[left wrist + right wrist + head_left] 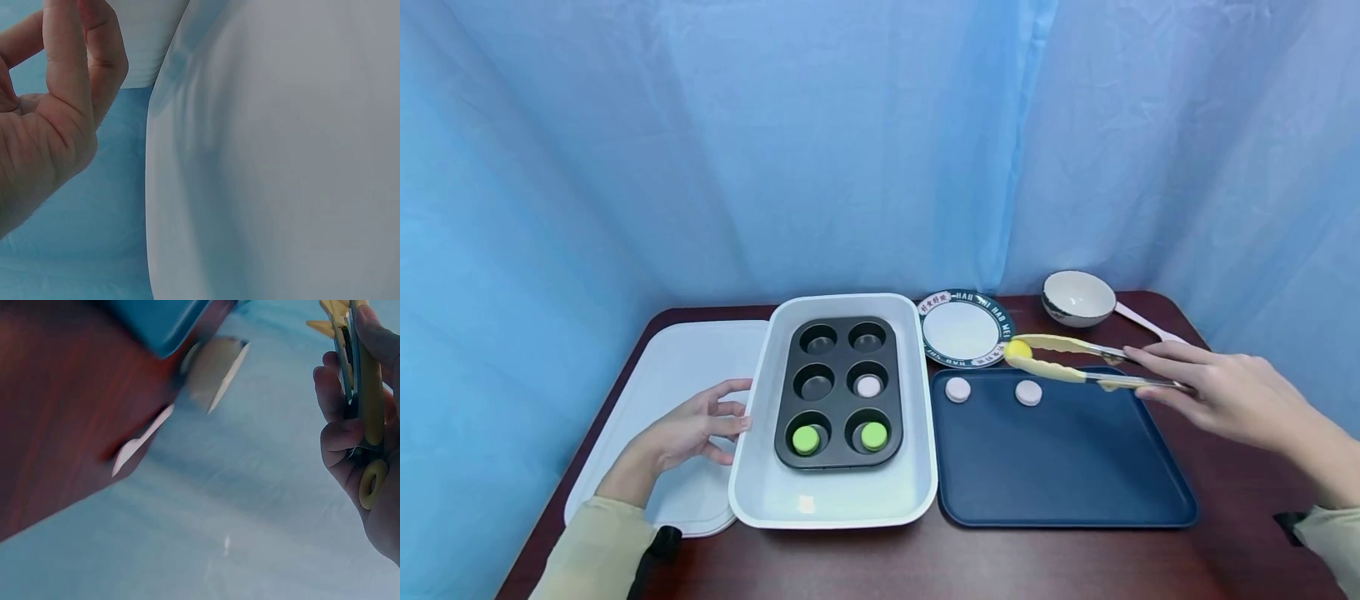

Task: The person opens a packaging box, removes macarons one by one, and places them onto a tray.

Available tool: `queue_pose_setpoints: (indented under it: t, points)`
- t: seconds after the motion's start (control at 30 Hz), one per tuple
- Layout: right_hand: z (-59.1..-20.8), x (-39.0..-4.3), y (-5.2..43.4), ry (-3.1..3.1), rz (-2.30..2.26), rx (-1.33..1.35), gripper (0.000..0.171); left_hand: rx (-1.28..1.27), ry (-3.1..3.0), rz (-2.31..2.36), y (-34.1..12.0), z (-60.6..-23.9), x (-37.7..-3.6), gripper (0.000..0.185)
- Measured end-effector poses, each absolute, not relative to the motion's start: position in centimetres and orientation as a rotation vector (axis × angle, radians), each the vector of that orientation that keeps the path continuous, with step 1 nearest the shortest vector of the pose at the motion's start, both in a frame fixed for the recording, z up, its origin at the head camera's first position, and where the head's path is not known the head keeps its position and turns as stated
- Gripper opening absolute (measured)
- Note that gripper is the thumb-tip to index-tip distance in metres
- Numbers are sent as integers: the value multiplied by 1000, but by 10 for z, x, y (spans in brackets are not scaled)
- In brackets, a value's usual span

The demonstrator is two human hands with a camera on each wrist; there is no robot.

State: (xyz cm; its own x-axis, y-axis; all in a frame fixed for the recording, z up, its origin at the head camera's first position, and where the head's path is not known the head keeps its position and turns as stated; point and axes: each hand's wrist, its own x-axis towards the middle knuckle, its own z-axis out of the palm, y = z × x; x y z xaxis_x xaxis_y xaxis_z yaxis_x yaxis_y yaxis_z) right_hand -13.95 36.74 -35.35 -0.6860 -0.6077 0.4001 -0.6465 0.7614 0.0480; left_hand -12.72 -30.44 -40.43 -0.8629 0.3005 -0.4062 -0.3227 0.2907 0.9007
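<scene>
Our muffin tin point(841, 400) is holding two green discs point(806, 440) and one pale disc point(868, 386), three cups point(813, 382) seemingly left. Our left hand point(696, 423) is curving loosely by the white basin point(880, 496). Two pale discs point(1028, 392) are waiting on the blue tray point(1060, 467); our right hand point(1232, 396) is gripping tongs point(1054, 369) pinching a yellow ball point(1018, 348) near the plate point(958, 331).
</scene>
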Motion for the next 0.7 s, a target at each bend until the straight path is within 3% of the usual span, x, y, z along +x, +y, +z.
queue_pose_setpoints:
  t: [0.37,0.7]
  points:
    - [-378,-117,419,-2678,44,703,59,-27,2052,1600,-304,-405,-128,73]
    - [-394,-111,442,-2723,26,638,58,-7,2043,1609,-305,-405,-128,73]
